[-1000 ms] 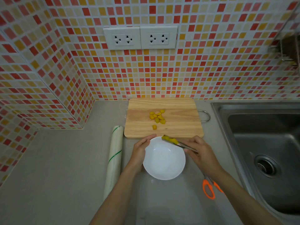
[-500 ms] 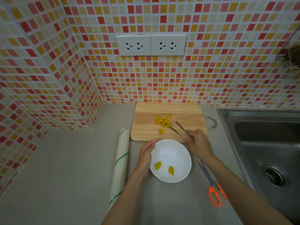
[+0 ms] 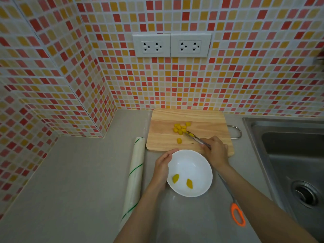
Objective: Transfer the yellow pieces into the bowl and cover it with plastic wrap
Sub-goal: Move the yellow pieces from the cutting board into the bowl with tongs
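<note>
A white bowl [image 3: 190, 163] stands on the grey counter in front of a wooden cutting board [image 3: 206, 120]. Two yellow pieces [image 3: 182, 180] lie in the bowl. Several more yellow pieces [image 3: 180, 128] sit in a small heap on the board, one apart at its near side. My left hand [image 3: 162, 168] holds the bowl's left rim. My right hand [image 3: 216, 150] grips metal tongs [image 3: 196, 139], whose tips reach the near right edge of the heap. A roll of plastic wrap [image 3: 135, 174] lies left of the bowl.
Orange-handled scissors [image 3: 236, 213] lie on the counter under my right forearm. A steel sink [image 3: 289, 155] fills the right side. Tiled walls with two sockets [image 3: 171, 45] close off the back and left. The board's metal handle [image 3: 235, 131] sticks out to the right.
The tongs dropped yellow pieces into the bowl, then my right hand carried them back over the board to the heap, where their tips have closed together. My left hand stays on the bowl.
</note>
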`<state>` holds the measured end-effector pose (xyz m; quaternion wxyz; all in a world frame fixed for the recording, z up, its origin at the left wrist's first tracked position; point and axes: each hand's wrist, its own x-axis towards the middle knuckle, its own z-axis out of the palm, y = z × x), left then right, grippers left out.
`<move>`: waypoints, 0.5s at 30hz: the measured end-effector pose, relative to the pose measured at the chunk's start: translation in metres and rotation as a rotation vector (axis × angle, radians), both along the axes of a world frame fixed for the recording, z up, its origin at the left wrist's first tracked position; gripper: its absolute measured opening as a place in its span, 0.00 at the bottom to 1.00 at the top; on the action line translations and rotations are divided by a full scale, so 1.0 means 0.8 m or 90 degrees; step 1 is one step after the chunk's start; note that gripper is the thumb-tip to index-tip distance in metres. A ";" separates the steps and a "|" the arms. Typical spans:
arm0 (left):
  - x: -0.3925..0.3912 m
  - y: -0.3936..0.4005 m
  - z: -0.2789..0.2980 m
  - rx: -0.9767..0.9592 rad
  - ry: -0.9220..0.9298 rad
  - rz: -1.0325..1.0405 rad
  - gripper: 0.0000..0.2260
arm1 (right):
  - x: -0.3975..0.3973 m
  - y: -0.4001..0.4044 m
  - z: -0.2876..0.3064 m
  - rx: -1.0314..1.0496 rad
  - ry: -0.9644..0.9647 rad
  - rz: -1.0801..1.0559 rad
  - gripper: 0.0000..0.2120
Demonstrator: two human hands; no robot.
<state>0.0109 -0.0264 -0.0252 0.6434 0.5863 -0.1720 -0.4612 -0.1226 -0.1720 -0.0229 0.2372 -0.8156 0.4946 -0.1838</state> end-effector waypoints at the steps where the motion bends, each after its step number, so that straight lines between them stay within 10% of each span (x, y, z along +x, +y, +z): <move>1: 0.000 0.000 -0.001 0.000 0.003 0.000 0.12 | -0.004 0.005 0.002 -0.007 -0.015 0.004 0.14; 15: -0.002 0.000 -0.004 0.012 0.037 0.017 0.13 | -0.071 0.080 0.052 -0.093 -0.033 0.144 0.17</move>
